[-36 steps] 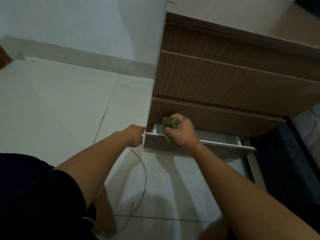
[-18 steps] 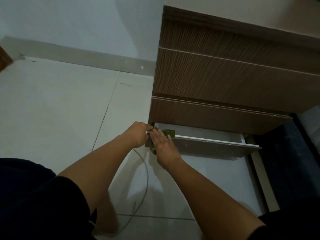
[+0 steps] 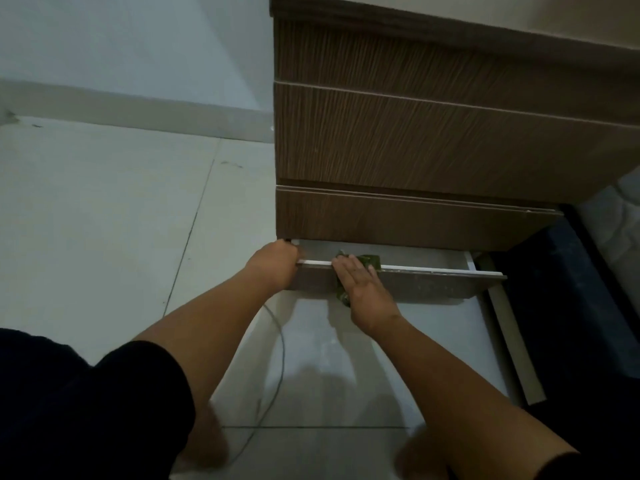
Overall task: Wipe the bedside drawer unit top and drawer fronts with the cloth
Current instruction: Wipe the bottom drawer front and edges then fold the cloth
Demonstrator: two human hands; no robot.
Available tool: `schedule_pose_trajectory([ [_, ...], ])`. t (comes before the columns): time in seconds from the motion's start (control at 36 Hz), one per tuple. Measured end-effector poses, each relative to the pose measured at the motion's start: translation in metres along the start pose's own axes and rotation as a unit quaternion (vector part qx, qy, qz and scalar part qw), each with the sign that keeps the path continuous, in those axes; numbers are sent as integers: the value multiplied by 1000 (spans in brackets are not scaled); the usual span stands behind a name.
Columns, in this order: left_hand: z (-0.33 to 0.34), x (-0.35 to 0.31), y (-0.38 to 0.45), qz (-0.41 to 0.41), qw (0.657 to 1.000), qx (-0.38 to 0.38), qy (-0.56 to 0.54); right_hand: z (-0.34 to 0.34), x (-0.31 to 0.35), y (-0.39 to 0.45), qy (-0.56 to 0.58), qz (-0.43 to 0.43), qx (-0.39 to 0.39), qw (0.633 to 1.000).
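The brown wood-grain drawer unit (image 3: 433, 140) fills the upper right, with its pale top (image 3: 554, 15) at the frame's corner. Its bottom drawer (image 3: 433, 282) is pulled out a little, showing a white top edge. My right hand (image 3: 360, 282) lies flat on a green cloth (image 3: 372, 261) draped over that drawer's front near its left end. My left hand (image 3: 273, 265) grips the drawer's left corner.
Pale floor tiles (image 3: 104, 220) stretch to the left, up to a white wall and skirting (image 3: 138, 109). A thin grey cable (image 3: 280, 344) curves across the floor between my arms. A dark mat and a bed's edge (image 3: 616, 237) lie to the right.
My right hand went from bunching the cloth above the drawer to pressing it flat on the drawer front, then slid slightly right. My left hand moved onto the drawer's left corner.
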State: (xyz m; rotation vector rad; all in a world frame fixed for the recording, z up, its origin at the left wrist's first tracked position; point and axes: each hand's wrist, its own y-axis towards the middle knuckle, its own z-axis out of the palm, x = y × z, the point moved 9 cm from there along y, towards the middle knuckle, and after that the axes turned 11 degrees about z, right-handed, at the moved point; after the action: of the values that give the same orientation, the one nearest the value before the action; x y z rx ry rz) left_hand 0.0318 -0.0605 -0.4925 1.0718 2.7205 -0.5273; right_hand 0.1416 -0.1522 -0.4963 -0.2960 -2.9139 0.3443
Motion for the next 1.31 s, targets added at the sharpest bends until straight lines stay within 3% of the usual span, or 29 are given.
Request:
schedule_pose_trajectory([
  [0.33,8,-77,26,143,988,40,-27,-12,-106,-20,-12,102,-28,994],
  [0.5,20,-107,38,202,977,59,31,-13,-137,-25,-16,122,-32,992],
  [0.94,23,-133,52,215,964,79,134,-22,-239,-43,12,268,-85,960],
  [1.08,18,-139,51,223,949,56,215,-21,-251,-46,46,311,-99,944],
  [1.22,8,-154,46,225,919,51,319,-16,-259,-58,110,374,-145,909],
  [1.31,11,-153,47,203,919,92,325,-12,-265,-63,187,400,-162,882],
])
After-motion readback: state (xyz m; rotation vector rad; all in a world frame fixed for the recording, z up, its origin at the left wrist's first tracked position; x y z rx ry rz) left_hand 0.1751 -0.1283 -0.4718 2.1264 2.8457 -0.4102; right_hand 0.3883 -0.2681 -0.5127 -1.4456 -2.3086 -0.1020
